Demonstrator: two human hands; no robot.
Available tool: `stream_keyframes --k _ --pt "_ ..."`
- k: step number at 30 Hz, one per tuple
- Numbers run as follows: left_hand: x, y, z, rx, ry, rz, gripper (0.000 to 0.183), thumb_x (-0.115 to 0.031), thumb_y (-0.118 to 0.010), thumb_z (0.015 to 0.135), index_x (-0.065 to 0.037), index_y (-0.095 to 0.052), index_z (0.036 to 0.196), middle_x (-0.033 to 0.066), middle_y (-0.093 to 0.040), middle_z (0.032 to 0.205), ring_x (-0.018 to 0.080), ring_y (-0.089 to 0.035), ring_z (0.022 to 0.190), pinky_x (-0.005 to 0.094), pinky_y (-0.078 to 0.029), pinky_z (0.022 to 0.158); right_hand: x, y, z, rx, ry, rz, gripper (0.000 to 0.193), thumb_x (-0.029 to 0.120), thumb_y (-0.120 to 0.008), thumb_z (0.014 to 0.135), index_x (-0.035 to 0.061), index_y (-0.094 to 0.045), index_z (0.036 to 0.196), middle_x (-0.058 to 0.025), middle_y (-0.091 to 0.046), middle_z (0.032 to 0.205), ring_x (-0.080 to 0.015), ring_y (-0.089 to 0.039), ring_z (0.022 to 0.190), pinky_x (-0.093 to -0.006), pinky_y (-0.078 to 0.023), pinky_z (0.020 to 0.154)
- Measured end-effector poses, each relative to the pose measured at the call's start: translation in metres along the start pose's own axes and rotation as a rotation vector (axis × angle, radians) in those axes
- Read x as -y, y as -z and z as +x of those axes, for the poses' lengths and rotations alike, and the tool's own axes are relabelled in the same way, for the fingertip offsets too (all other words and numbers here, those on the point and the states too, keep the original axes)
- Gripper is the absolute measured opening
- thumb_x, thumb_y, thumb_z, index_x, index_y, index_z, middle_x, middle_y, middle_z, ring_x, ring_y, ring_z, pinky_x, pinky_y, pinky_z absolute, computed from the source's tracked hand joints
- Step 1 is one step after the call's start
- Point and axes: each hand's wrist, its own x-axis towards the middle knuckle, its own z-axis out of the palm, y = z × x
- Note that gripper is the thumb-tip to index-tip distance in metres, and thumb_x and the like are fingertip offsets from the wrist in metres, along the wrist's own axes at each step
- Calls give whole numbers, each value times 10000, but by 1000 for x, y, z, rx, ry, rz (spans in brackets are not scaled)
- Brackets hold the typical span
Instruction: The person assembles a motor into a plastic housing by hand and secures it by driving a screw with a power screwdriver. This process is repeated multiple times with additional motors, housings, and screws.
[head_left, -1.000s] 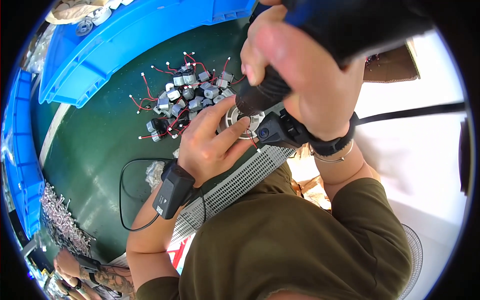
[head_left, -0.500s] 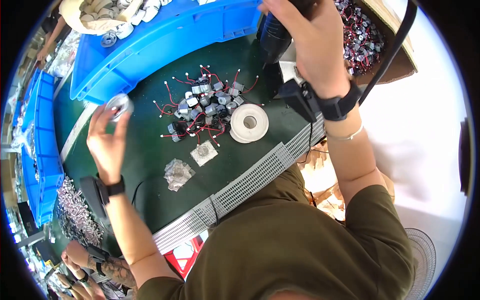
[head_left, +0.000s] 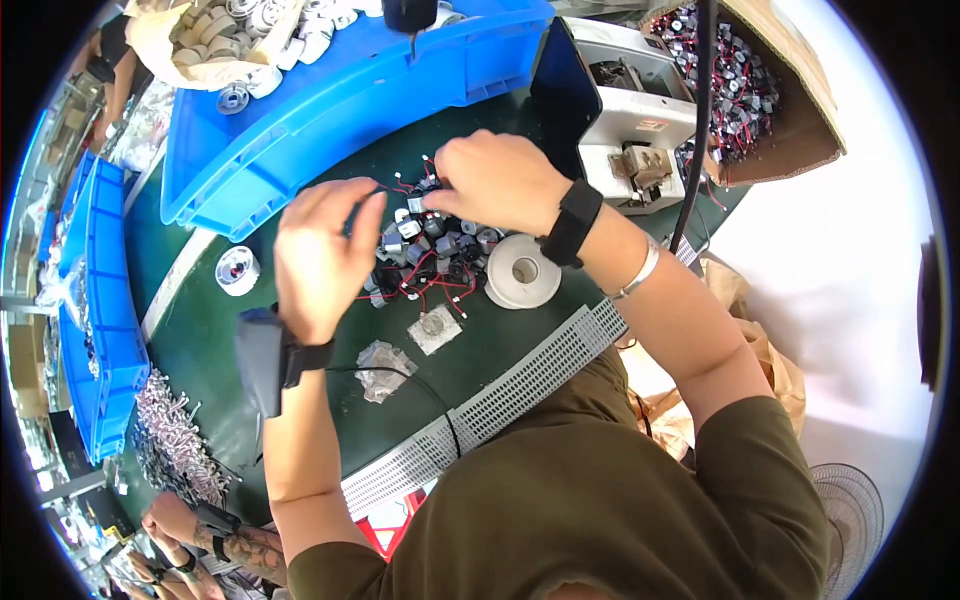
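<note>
A white round housing (head_left: 237,271), dark and red at its centre, lies on the table left of the left hand's fingers. The left hand (head_left: 318,245) has thumb and forefinger narrowly parted; whether they grip anything is unclear. Below and between both hands' fingertips lie small motors (head_left: 447,245): boxy grey bodies, some black, with thin red wires ending in white plugs. The right hand's (head_left: 505,180) fingers curl above them, hiding any hold. Below those fingers sits a white ring-shaped disc (head_left: 545,285).
</note>
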Motion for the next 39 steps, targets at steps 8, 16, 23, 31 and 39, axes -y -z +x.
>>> stream_keyframes --k 8,16,23,31,39 --pt "13 21 24 -239 102 -158 90 -50 -675 809 2 -674 881 124 -690 865 194 -665 783 290 -507 714 -10 -14 10 -15 18 104 185 165 -692 748 31 -610 845 -160 -632 735 -317 -631 693 -390 -496 609" --pt "120 35 182 -55 -100 257 256 -257 -620 825 -26 -670 923 202 -663 808 334 -655 748 396 -509 678 -6 22 -21 -188 -87 949 213 62 -681 793 -4 -594 976 -50 -596 798 -87 -559 648 -245 -459 563" --pt "197 -20 294 123 -123 677 294 -283 -629 788 -58 -633 976 219 -650 847 394 -624 802 453 -494 707 -19 30 -45 -234 71 783 252 99 -711 775 9 -621 993 -97 -613 803 -149 -612 653 -262 -497 600" --pt "236 -7 301 253 -89 706 369 -309 -635 782 -63 -598 1055 219 -652 889 394 -622 851 446 -492 742 -33 30 -50 -218 -19 844 230 63 -714 779 14 -628 987 -60 -607 849 -84 -580 652 -221 -466 568" --pt "253 13 244 395 -19 809 452 -334 -642 777 -67 -563 1134 220 -653 932 394 -620 900 440 -489 778 -29 22 -62 -204 9 899 227 59 -710 778 6 -622 981 -77 -614 857 -116 -610 658 -238 -493 576"
